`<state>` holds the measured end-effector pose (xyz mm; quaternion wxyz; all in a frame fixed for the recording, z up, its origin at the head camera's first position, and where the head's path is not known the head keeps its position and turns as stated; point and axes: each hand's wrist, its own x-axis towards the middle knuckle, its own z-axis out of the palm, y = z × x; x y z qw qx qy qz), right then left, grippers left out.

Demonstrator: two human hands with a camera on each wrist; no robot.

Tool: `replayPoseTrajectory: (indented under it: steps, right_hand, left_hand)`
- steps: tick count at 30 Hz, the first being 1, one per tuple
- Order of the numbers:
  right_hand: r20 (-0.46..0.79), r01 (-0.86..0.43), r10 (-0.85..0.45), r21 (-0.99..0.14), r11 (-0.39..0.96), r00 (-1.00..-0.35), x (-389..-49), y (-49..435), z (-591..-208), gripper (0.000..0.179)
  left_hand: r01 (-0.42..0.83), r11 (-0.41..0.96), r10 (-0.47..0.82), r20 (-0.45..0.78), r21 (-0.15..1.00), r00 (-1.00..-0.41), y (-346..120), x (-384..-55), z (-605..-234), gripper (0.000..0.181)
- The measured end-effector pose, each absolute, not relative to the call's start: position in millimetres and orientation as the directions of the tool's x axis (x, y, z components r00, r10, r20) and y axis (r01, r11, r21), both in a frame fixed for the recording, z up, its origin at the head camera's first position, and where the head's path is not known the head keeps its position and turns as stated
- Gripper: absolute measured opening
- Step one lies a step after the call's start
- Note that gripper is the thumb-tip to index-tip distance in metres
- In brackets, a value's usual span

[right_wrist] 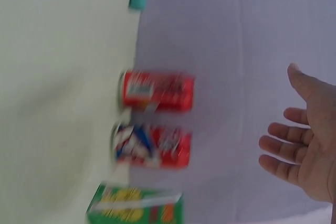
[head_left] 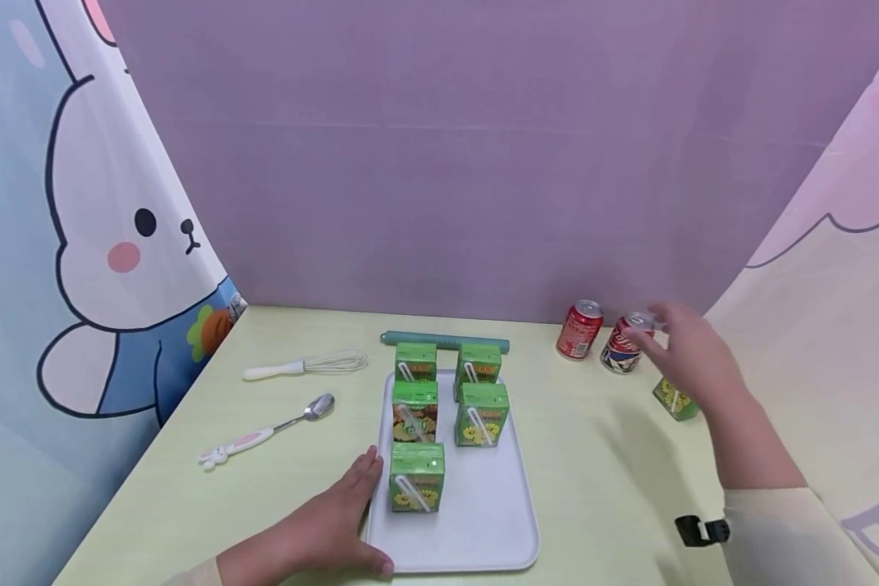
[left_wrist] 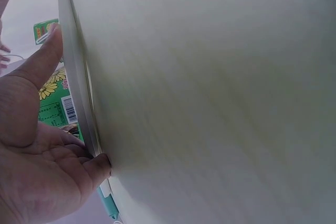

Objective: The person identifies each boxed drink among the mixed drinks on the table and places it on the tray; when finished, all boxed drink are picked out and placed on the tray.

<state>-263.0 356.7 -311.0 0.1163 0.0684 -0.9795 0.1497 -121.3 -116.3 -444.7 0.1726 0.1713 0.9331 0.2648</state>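
Several green drink cartons with straws, such as the front one (head_left: 417,478), stand upright on a white tray (head_left: 483,533). My left hand (head_left: 330,513) rests against the tray's left edge, its fingers fairly straight. The left wrist view shows that hand's thumb and a finger (left_wrist: 100,169) touching the tray rim (left_wrist: 79,72). Over the right side of the table, my right hand (head_left: 684,350) is raised with nothing in it. Beyond it stand two red cans, one plain red (head_left: 579,330) and one patterned (head_left: 623,346). Another green carton (head_left: 675,399) is partly hidden by my right hand and wrist.
A teal stick (head_left: 447,340) lies behind the tray. To the left are a white-handled whisk (head_left: 308,365) and a spoon with a rabbit handle (head_left: 271,431). A purple backdrop (head_left: 454,163) rises at the table's far edge, with printed cloth at both sides.
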Motion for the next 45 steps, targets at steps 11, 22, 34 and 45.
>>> replayPoseTrajectory:
  steps: [11,22,34,45]
  right_hand:
    - [0.222,0.094,0.162,-0.287,0.953,-0.961,-283.2,440.1,-357.5,0.102]
    - [-0.097,0.263,0.245,-0.345,0.901,-0.965,-285.9,479.0,-396.2,0.117]
    - [-0.135,0.241,0.202,-0.433,0.868,-0.970,-289.4,481.5,-412.2,0.109]
    - [-0.021,0.129,0.132,-0.405,0.905,-0.991,-283.6,468.1,-396.5,0.099]
  left_hand:
    - [0.227,0.801,0.408,-0.229,0.554,-0.884,-116.8,-119.3,-444.9,0.133]
    - [0.210,0.802,0.406,-0.252,0.559,-0.878,-116.7,-120.0,-445.3,0.134]
    - [0.214,0.805,0.403,-0.244,0.554,-0.882,-117.5,-120.5,-448.3,0.135]
    - [0.209,0.807,0.393,-0.238,0.553,-0.888,-116.3,-120.1,-444.7,0.135]
